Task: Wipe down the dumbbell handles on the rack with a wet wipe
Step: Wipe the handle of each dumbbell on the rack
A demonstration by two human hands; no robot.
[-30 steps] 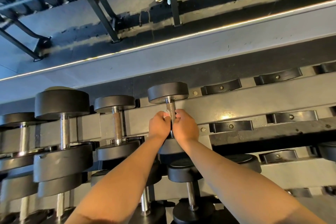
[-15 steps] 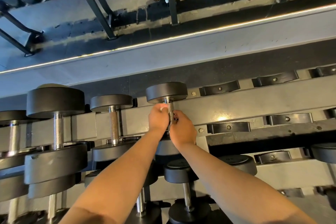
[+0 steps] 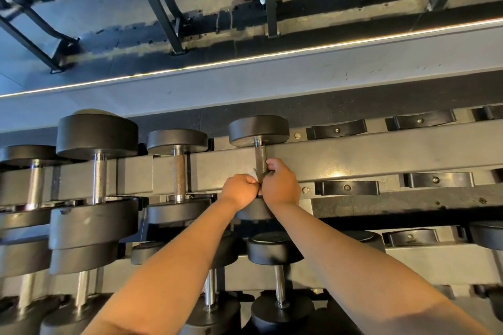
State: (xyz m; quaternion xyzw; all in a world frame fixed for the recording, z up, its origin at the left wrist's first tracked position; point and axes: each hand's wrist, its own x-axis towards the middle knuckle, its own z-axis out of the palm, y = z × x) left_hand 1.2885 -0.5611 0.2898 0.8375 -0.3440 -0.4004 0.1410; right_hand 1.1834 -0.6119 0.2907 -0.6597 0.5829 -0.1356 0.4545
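Steel dumbbell handle (image 3: 260, 158) on rack (image 3: 381, 156), right hand (image 3: 281, 186) fingers tight around it, left hand's (image 3: 241, 191) around white wipe (image 3: 252, 172).

The handle (image 3: 260, 156) is made of dull metal, and a rough, grainy surface is seen on it. Its heads (image 3: 258, 130) are covered in what looks like matt black rubber. The thick bar (image 3: 100, 177) is finished in smooth, shiny chrome. The rack beam (image 3: 381, 155) is grey painted metal with a slight gloss. The wipe (image 3: 251, 172) is seen as thin white cloth.
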